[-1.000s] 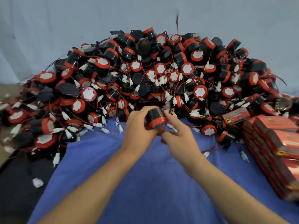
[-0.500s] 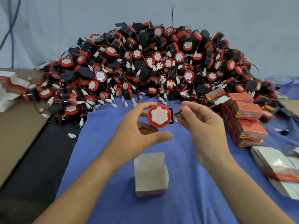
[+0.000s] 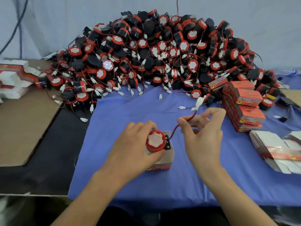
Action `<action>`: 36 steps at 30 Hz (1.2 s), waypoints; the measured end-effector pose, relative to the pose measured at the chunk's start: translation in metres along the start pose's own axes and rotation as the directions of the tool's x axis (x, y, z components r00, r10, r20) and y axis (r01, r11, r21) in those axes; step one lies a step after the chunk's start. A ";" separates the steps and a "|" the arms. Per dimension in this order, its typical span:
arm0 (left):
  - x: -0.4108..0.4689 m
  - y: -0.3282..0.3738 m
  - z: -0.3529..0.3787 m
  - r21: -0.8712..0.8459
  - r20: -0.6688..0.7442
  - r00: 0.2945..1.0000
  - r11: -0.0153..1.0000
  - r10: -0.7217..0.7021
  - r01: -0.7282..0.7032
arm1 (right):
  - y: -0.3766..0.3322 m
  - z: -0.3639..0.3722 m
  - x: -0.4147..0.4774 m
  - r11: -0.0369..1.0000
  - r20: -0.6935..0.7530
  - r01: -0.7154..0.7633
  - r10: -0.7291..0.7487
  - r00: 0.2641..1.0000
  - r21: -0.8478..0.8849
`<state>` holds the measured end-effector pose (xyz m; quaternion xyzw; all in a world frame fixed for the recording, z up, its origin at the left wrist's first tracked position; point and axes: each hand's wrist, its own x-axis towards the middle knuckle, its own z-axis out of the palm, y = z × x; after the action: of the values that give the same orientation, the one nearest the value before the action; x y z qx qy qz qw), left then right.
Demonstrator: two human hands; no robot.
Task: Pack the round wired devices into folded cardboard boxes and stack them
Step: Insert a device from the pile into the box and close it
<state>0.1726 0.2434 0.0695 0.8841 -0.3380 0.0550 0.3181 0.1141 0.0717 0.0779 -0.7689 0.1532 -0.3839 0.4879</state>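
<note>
My left hand (image 3: 133, 147) grips a round red device with a white centre (image 3: 155, 141), held right over the open top of a small cardboard box (image 3: 165, 162) on the blue cloth. Between thumb and fingers, my right hand (image 3: 202, 132) pinches the device's red and black wire (image 3: 185, 120), which arcs up to a white plug (image 3: 199, 101). A big heap of the same red and black wired devices (image 3: 162, 51) fills the back of the table. Packed red boxes (image 3: 244, 105) are stacked at the right.
Flat unfolded box blanks (image 3: 276, 150) lie at the right edge, and more blanks (image 3: 13, 77) sit at the far left on a brown cardboard sheet (image 3: 24, 124). The blue cloth (image 3: 130, 111) covers the table in front of the heap. A pale sheet hangs behind.
My left hand has lowered the device from chest height down onto the open box. My right hand has slid along the wire and lifted it to the right.
</note>
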 end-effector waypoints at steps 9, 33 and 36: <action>-0.018 -0.014 0.031 0.271 0.055 0.994 0.957 0.096 -0.107 | 0.020 0.013 -0.012 0.977 0.302 -0.013 0.079 0.950 -0.215; -0.057 -0.029 0.095 0.149 -0.136 0.986 0.986 0.095 -0.074 | 0.012 0.050 -0.031 0.819 0.599 0.290 0.080 0.797 -0.495; -0.059 -0.029 0.093 -0.217 -0.116 0.990 0.975 -0.081 0.054 | 0.018 0.053 -0.033 0.832 0.583 0.282 0.061 0.810 -0.478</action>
<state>0.1346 0.2370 -0.0381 0.8507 -0.2911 0.0624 0.4331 0.1337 0.1168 0.0354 -0.9618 0.0539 -0.1026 0.2482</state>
